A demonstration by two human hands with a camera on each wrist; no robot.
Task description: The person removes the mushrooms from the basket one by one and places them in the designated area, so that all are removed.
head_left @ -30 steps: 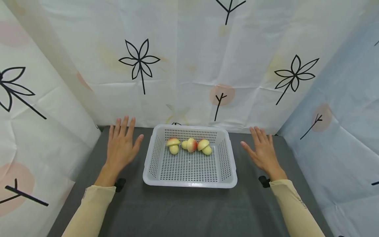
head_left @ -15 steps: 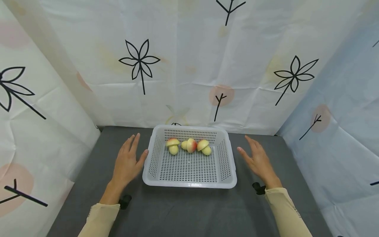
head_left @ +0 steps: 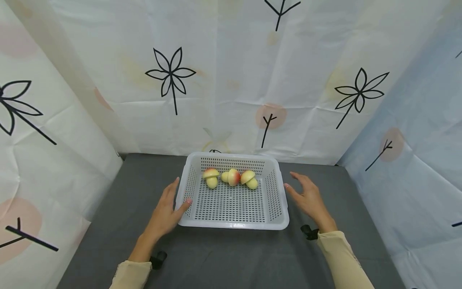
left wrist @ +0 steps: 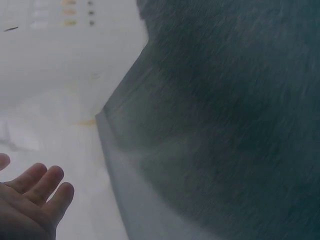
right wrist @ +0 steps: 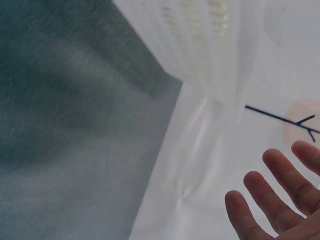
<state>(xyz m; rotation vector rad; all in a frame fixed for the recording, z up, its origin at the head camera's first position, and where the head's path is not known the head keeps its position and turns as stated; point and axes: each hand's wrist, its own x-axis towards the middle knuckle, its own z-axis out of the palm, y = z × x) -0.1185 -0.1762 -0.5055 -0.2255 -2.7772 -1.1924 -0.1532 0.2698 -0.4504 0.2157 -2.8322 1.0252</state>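
A white perforated plastic basket [head_left: 231,225] sits in the middle of the dark table. Inside it, toward the back, lie three mushroom-shaped pieces: a left one [head_left: 211,178], a middle one [head_left: 231,177] and a right one [head_left: 249,179], pale yellow with reddish caps. My left hand [head_left: 167,214] is at the basket's left side, its thumb over the rim; whether it touches is unclear. My right hand [head_left: 309,200] is beside the right rim, fingers loosely extended and holding nothing. Both wrist views show spread fingers, with the basket wall [left wrist: 75,55] blurred in the left one.
The dark grey table [head_left: 231,261] reaches back to a white cloth wall [head_left: 223,80] with black plant drawings. More cloth hangs at the left side [head_left: 43,168] and right side [head_left: 415,180]. Dark wrist bands [head_left: 158,260] sit at the cuffs.
Both hands have come back from the far table edge and moved inward to the basket's sides. The basket and the mushroom-shaped pieces stay where they were.
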